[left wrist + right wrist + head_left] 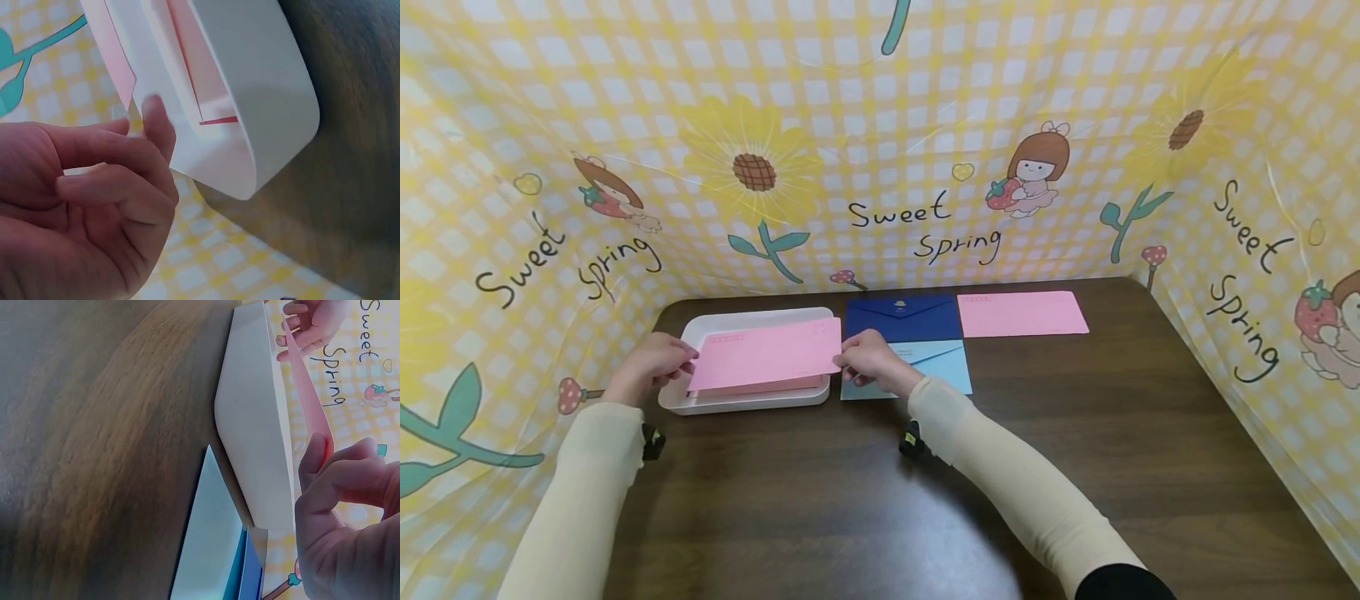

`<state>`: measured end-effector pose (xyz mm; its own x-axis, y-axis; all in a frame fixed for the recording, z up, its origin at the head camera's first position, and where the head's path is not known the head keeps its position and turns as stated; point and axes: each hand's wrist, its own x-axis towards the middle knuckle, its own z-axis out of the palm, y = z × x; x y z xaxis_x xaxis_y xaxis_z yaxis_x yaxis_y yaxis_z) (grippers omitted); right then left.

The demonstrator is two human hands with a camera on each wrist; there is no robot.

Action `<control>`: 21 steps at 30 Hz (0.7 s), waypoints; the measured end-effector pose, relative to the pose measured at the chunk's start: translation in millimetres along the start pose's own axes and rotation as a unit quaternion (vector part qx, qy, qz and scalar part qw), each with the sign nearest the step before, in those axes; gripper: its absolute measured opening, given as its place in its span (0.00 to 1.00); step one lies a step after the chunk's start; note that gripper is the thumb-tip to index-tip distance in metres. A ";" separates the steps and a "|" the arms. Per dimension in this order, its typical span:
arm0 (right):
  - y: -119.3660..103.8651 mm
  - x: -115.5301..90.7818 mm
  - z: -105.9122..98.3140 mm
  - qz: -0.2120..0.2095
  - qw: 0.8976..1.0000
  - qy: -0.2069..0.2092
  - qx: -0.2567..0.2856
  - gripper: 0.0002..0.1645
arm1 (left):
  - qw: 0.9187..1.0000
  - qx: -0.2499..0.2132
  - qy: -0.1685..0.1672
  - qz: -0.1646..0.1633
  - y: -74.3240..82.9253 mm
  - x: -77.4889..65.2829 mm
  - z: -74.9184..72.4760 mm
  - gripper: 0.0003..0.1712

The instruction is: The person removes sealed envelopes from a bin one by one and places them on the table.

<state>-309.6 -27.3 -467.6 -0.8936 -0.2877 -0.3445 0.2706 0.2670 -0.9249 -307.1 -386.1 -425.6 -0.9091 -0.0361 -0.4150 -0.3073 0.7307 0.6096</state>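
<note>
A pink envelope is held level above a white tray, overlapping much of it in the head view. At the envelope's right edge, my right hand pinches it between thumb and fingers. My left hand is at the opposite end, thumb and forefinger at the left edge; in the left wrist view the envelope's corner comes down between those fingertips. Inside the tray lies more pink paper, mostly hidden from above by the raised envelope. The right hand overlaps a light blue envelope on the table.
Behind the light blue envelope lies a dark blue envelope. Another pink envelope is to its right, near the back edge. All rest on a dark wooden table, walled by a yellow checked cloth on the back and both sides.
</note>
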 end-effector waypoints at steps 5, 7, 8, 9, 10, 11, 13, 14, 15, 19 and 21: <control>2.1 0.8 -2.7 0.004 1.000 0.005 -0.003 0.09 | 0.994 0.075 0.078 0.031 0.8 -3.0 2.8 0.24; 2.6 0.9 -4.1 0.004 1.000 0.005 -0.003 0.08 | 0.988 0.107 0.105 0.040 -0.6 -5.7 3.9 0.24; 2.9 0.9 -4.7 0.004 1.000 0.005 -0.002 0.08 | 0.985 0.121 0.116 0.043 -1.9 -7.3 4.5 0.25; 2.9 0.4 -5.5 0.004 1.000 0.006 -0.004 0.08 | 0.982 0.135 0.125 0.045 -3.6 -9.0 5.3 0.25; 3.2 0.0 -6.3 0.004 1.000 0.007 -0.005 0.07 | 0.980 0.143 0.131 0.044 -5.7 -10.4 6.2 0.25; 3.4 -0.5 -7.3 0.004 1.000 0.007 -0.006 0.07 | 0.978 0.153 0.137 0.046 -7.7 -11.9 7.0 0.25; 3.8 -1.7 -9.2 0.004 1.000 0.007 -0.009 0.07 | 0.973 0.169 0.147 0.046 -12.3 -14.2 8.5 0.25; 4.2 -2.3 -10.1 0.004 1.000 0.006 -0.009 0.07 | 0.972 0.174 0.150 0.044 -14.1 -15.6 9.2 0.25; 4.5 -2.8 -11.0 0.004 1.000 0.006 -0.010 0.07 | 0.971 0.179 0.152 0.042 -15.9 -16.8 9.6 0.26; 7.0 -3.3 -14.3 0.006 1.000 0.009 -0.011 0.08 | 0.971 0.196 0.136 0.021 -19.7 -23.0 8.9 0.30; 8.8 -2.8 -15.6 0.006 1.000 0.010 -0.013 0.08 | 0.970 0.216 0.113 0.005 -20.2 -26.6 6.9 0.33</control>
<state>-310.3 -9.8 -472.3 -0.8979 -0.2653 -0.3512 0.2712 0.2949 -0.9162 -274.8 -395.2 -431.5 -0.9648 -0.1401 -0.2226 -0.1958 0.9477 0.2522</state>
